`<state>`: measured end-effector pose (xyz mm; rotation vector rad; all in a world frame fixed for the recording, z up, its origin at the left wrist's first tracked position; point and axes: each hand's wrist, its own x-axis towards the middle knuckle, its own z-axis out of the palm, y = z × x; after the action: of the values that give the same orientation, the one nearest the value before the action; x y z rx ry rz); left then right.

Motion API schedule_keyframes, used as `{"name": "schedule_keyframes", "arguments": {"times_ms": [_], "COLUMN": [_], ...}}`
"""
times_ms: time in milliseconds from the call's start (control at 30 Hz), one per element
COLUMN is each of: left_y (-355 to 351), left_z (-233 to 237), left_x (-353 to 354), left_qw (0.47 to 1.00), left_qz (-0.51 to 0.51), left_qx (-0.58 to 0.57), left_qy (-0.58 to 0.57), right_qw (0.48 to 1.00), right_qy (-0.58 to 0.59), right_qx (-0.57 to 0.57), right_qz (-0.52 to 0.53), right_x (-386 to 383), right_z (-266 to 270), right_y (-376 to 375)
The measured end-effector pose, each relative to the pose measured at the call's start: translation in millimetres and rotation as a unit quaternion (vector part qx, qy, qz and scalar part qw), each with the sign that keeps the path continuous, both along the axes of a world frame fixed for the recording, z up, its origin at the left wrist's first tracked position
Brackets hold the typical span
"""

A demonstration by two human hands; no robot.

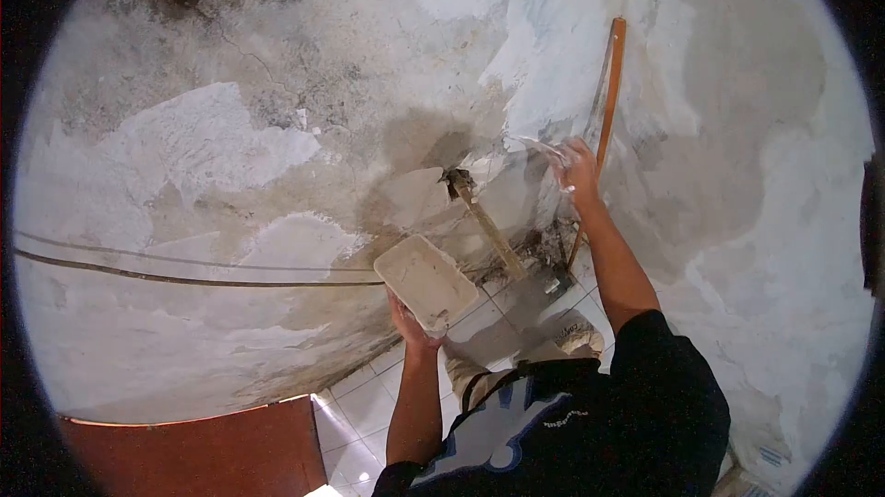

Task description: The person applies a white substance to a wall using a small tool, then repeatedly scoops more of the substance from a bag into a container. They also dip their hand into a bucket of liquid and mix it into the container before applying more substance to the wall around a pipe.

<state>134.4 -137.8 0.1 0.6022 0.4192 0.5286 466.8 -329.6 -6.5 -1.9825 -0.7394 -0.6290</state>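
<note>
My left hand (412,324) grips the lower left edge of a pale rectangular plastic tub (426,281), tilted so its inside faces up; a thin layer of plaster seems to coat it. My right hand (577,172) is raised at the wall near the corner, its fingers smeared with white. From those closed fingers a thin whitish blade, which looks like a putty knife (542,144), points left against the wall (461,91). The knife's handle is hidden in the hand. Left of it a pipe (490,230) comes out of a dark broken hole (456,182).
An orange-brown pipe or strip (610,96) runs along the corner, right beside my right hand. A dark cable (184,278) crosses the left wall. Rubble (556,248) lies at the corner's foot on white floor tiles (369,405). A reddish-brown panel (203,449) is at lower left.
</note>
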Motion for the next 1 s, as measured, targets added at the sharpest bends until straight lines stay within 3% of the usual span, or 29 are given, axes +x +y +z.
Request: {"name": "schedule_keyframes", "arguments": {"times_ms": [133, 200, 233, 300, 367, 433, 500, 733, 800, 867, 933, 1000], "left_y": [-7.8, -6.8, -2.0, 4.5, 7.4, 1.4, -1.2, 1.4, -0.3, -8.9, -8.7, -7.2], "left_z": [14.7, 14.3, 8.8, -3.0, -11.8, 1.3, 5.4, -10.5, -13.1, 2.6, 3.3, 2.1], "left_x": [5.4, 6.4, 6.9, 8.0, 8.3, 10.7, 12.2, 14.4, 15.5, 18.7, 22.7, 24.1], "left_qw": [1.000, 0.999, 1.000, 0.999, 0.998, 0.998, 0.998, 0.998, 0.997, 0.997, 0.998, 0.998], "left_qz": [0.006, 0.006, -0.006, -0.020, 0.010, -0.003, -0.016, -0.032, -0.037, -0.046, -0.041, -0.034], "left_qx": [0.021, 0.039, 0.014, -0.010, 0.065, 0.058, 0.051, -0.026, -0.028, -0.002, -0.010, -0.017], "left_qy": [-0.019, -0.018, -0.022, -0.026, -0.017, -0.026, -0.034, -0.042, -0.053, -0.062, -0.056, -0.049], "right_qw": [0.989, 0.978, 0.979, 0.952, 0.944, 0.931, 0.912, 0.924, 0.955, 0.945, 0.970, 0.959], "right_qy": [-0.140, -0.091, -0.092, -0.042, -0.039, -0.035, 0.055, 0.101, 0.055, 0.067, -0.068, -0.057], "right_qx": [-0.016, -0.094, -0.094, -0.243, -0.292, -0.343, -0.398, -0.368, -0.290, -0.318, -0.227, -0.265], "right_qz": [0.034, 0.160, 0.159, 0.183, 0.150, 0.117, 0.082, -0.028, -0.036, -0.032, 0.052, 0.076], "right_x": [1.3, -1.1, -7.2, -16.1, -2.1, 5.2, 4.1, 25.9, 34.2, 40.2, 19.4, 3.0], "right_z": [-7.5, -6.7, 8.2, 35.9, 34.6, 52.2, 81.5, 66.8, 65.6, 55.9, 56.5, 50.1], "right_y": [-3.7, 7.0, 13.1, 27.3, 49.2, 61.6, 62.2, 29.7, 6.3, -4.2, -15.1, -11.4]}}
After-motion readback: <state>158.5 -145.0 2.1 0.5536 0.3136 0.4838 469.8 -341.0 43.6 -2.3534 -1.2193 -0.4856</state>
